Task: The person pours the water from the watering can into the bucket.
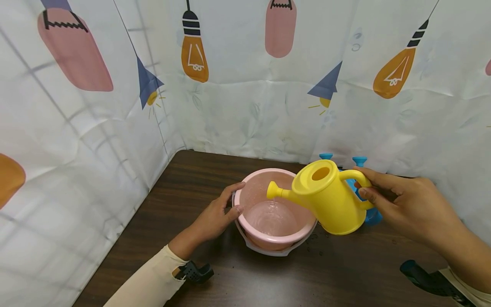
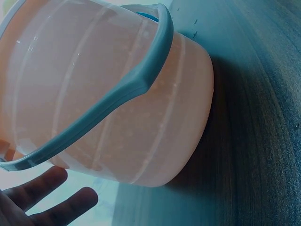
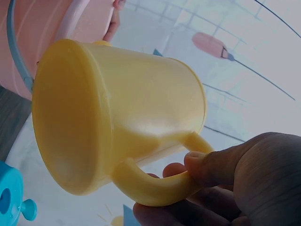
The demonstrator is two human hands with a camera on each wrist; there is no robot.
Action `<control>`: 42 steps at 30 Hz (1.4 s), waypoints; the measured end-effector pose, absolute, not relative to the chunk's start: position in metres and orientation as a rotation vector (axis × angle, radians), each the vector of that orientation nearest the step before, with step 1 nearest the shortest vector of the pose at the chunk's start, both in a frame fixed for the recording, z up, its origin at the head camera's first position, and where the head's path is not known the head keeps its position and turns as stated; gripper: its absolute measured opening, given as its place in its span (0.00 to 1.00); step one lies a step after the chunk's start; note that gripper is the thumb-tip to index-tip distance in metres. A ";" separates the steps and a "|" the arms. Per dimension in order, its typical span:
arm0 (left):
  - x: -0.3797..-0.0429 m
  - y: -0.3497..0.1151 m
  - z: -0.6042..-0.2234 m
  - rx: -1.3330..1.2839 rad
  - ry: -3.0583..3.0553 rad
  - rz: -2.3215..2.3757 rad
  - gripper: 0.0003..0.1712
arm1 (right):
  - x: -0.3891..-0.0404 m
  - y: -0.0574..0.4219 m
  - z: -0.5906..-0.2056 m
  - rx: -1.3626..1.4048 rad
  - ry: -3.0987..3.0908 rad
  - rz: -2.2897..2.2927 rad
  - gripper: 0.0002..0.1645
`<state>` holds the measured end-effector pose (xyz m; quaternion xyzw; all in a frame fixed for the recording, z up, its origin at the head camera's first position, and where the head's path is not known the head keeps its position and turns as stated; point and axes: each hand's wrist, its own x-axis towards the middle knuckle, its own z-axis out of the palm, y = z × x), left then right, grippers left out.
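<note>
A yellow toy watering can (image 1: pixel 333 200) tilts over a pink bucket (image 1: pixel 276 241), its spout above the opening. My right hand (image 1: pixel 414 204) grips the can's looped handle, thumb on one side and fingers curled underneath, as the right wrist view also shows. Thin streams of water (image 1: pixel 272 209) fall into the bucket, where the surface ripples. At the bucket's left side, my left hand (image 1: pixel 215 219) rests thumb and forefinger against the rim. Two of its other fingers (image 2: pixel 70 205) stretch out loosely beside the wall. The bucket's grey handle (image 2: pixel 113 96) hangs down along its outside.
Blue toy watering cans (image 1: pixel 374 216) with round spout heads stand behind the yellow can, partly hidden by it. Water drops dot the dark wooden table (image 1: pixel 337 268) right of the bucket. A printed white curtain (image 1: pixel 245 115) borders the table at the back and left.
</note>
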<state>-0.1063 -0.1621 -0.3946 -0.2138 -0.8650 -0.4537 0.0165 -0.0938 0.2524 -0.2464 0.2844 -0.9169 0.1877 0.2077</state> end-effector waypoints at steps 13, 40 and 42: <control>-0.106 -0.162 -0.394 -0.659 -2.698 -1.397 0.36 | -0.095 0.251 -0.246 0.813 -2.523 0.521 0.31; -0.106 -0.162 -0.395 -0.658 -2.699 -1.401 0.37 | -0.094 0.251 -0.245 0.793 -2.547 0.501 0.31; -0.106 -0.162 -0.394 -0.665 -2.695 -1.403 0.37 | -0.094 0.252 -0.245 0.794 -2.547 0.503 0.31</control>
